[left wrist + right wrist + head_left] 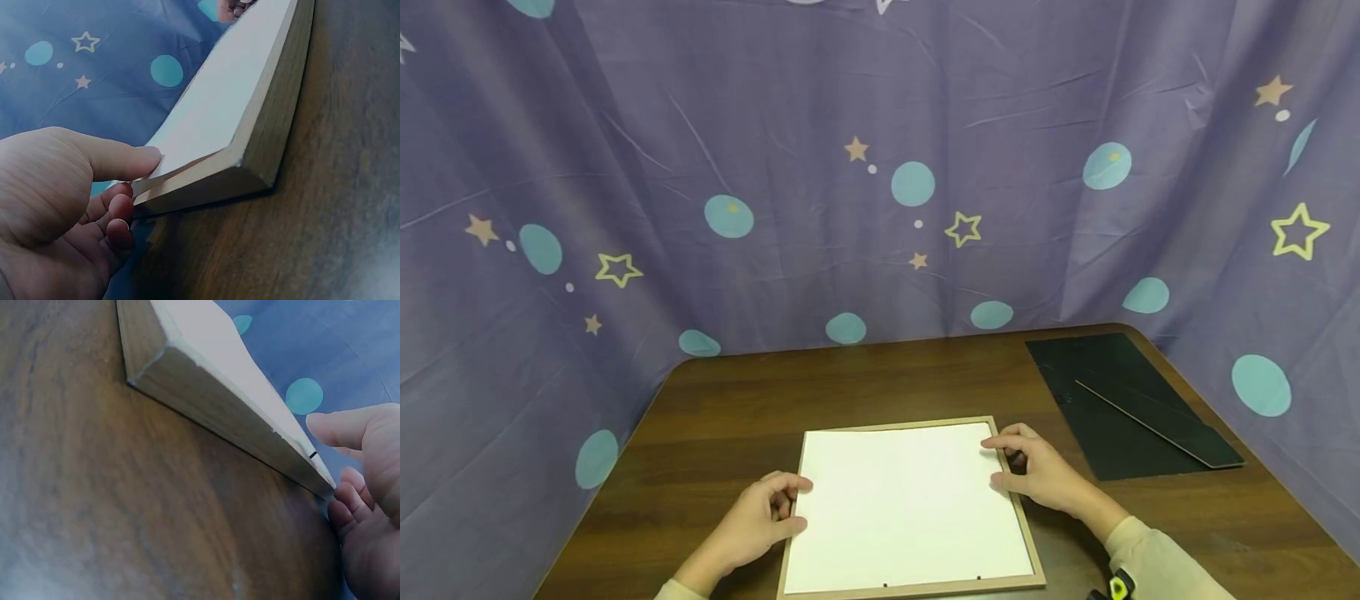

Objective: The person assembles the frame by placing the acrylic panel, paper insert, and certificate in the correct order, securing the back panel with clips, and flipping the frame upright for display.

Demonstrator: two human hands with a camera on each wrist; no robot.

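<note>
A white sheet [910, 500] lies within a light wooden picture frame [1007, 582] on the table. My left hand [748, 525] is at the frame's left side, thumb and index finger extended onto the sheet's edge, the other fingers bent beside the frame. In the left wrist view the thumb [128, 161] touches the sheet, whose near edge stands slightly off the wood. At the opposite side, my right hand [1037, 471] reaches over the frame's right bar, its thumb and index finger spread at the sheet's border. Its lower fingers [353, 503] are bent near the frame's outer side.
On the right of the brown wooden table [737, 392] lies a flat dark panel [1082, 358], with another dark piece [1195, 429] over it showing a thin pale edge. Behind hangs a purple curtain [805, 275] with stars and dots. A black-and-yellow device [1120, 586] sits by my right sleeve.
</note>
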